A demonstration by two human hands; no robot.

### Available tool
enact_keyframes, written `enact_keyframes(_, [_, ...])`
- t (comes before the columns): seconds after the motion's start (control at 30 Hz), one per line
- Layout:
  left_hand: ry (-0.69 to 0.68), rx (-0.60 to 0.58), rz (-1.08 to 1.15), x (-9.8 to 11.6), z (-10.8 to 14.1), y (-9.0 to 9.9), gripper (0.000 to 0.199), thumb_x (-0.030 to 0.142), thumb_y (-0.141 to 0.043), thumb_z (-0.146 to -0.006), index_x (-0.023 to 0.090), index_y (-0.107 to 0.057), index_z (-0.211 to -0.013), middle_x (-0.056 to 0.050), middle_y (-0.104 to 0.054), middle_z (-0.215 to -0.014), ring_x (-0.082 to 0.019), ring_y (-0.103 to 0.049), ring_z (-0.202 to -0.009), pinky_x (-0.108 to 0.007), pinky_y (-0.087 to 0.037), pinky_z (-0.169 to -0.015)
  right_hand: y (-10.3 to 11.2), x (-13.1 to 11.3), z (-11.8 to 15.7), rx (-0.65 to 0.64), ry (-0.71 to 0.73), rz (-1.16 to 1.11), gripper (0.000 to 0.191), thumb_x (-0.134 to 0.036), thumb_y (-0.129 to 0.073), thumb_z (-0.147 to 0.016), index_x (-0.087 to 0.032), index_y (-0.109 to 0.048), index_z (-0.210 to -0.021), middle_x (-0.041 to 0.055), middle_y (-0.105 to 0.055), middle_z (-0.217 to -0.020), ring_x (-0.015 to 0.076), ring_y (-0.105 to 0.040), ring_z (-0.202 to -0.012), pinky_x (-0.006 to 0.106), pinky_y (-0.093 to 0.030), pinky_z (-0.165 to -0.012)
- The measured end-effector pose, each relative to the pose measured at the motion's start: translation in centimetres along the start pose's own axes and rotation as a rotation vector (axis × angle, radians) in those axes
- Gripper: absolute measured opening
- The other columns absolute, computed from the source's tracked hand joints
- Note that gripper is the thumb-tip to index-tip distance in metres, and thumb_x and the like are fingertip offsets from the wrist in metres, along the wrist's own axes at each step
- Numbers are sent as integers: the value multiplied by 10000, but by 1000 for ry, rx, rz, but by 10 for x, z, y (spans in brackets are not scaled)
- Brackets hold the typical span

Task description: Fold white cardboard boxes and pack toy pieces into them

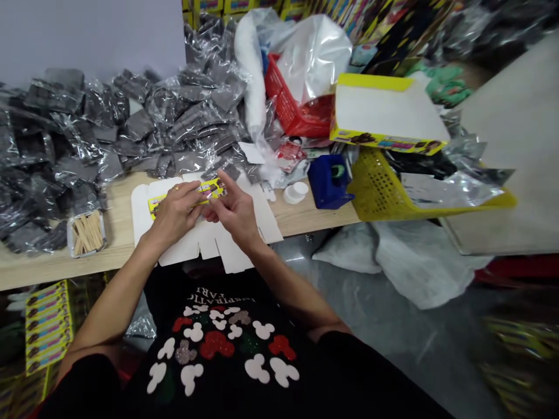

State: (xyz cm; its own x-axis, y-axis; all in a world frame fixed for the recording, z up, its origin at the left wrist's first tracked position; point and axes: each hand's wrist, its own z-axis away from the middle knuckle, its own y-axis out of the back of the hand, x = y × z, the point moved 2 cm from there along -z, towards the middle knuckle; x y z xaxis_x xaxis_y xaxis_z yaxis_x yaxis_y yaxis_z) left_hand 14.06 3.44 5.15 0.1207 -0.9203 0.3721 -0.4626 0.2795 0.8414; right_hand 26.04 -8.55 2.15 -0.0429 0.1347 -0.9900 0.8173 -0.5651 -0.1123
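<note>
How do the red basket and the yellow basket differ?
The red basket sits farther back; the yellow basket is nearer the wearer.
The red basket has a clear plastic bag in it; the yellow basket holds silvery wrapping.
Both have holes in their walls.

White card [179,251]: flat and opened out, plain white on the visible face; slits and separate flaps along the edge nearest the person.
Card position: lies on the desk [312,216], beneath both hands; its middle is partly covered.
Yellow printed piece [213,189]: yellow with dark pictures and small coloured lettering; slim, slightly slanted, right end higher.
Piece position: above the card, between the fingers of the left hand [175,208] and right hand [236,214].
Yellow patch [157,203]: similar print, left of the left hand; link to the piece hidden.
</note>
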Motion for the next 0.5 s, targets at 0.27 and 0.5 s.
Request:
enact_keyframes(0.27, [4,-89,-40,3,-5,2,300,196,-575,-992,216,-743,-1241,-127,-689,-1429,-309,-652,-1303,-521,-515,-1125,-3,23,-2,68,-77,-68,854,-489,-740,-953,-279,-343,-1679,-76,-689,-661,169,-673,-544,299,-593,-542])
enact_keyframes(0.5, [246,-63,102,9,-24,10,204,385,-675,-991,212,-779,-1014,-82,-758,-1152,-261,-697,-1067,-444,-548,-994,-7,33,1,63,20,-46,837,-484,-656,-1013,-305,-232,-1712,-32,-731,-788,207,-725,-690,416,-674,-784])
